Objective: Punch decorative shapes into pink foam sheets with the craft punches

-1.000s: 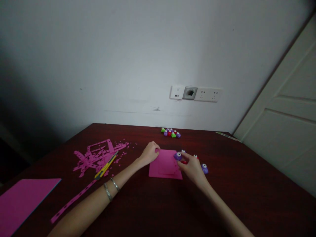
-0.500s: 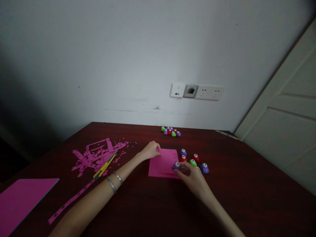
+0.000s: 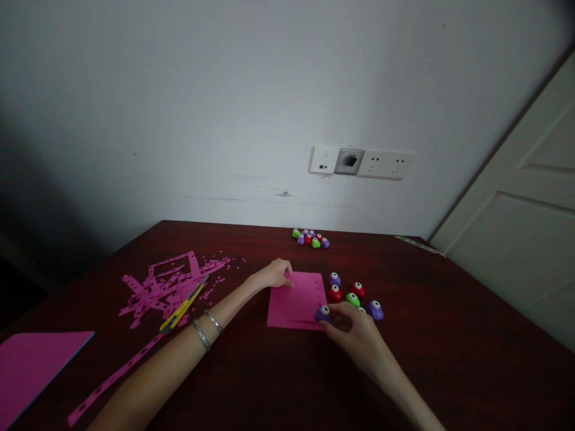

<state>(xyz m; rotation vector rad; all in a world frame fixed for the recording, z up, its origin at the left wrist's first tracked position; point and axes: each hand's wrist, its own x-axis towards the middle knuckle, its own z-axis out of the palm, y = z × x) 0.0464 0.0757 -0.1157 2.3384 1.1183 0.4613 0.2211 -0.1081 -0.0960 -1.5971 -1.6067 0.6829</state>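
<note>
A square pink folded sheet [image 3: 303,293] lies on the table in front of me, with a row of small marks down its right side. At its upper left edge my left hand [image 3: 275,274] is closed, thumb on top of the sheet. Thumb and fingers of my right hand [image 3: 354,330] grip a purple craft punch [image 3: 322,313] with a white eye-like top, at the sheet's lower right corner. Just right of the sheet stand more punches: a purple one [image 3: 335,279], a red one [image 3: 335,293], a green one [image 3: 353,299] and others, one partly hidden by my right hand.
Pink cut strips [image 3: 162,287] and tiny bits lie at left, with a yellow utility knife [image 3: 184,306] across them. A larger pink sheet [image 3: 40,365] sits at the near left. Several more punches [image 3: 309,239] are grouped near the wall. Wall sockets [image 3: 381,163] are above.
My right hand has moved the purple punch down along the sheet's right edge to the lower corner. My left hand stays at the upper left edge. The view has shifted slightly.
</note>
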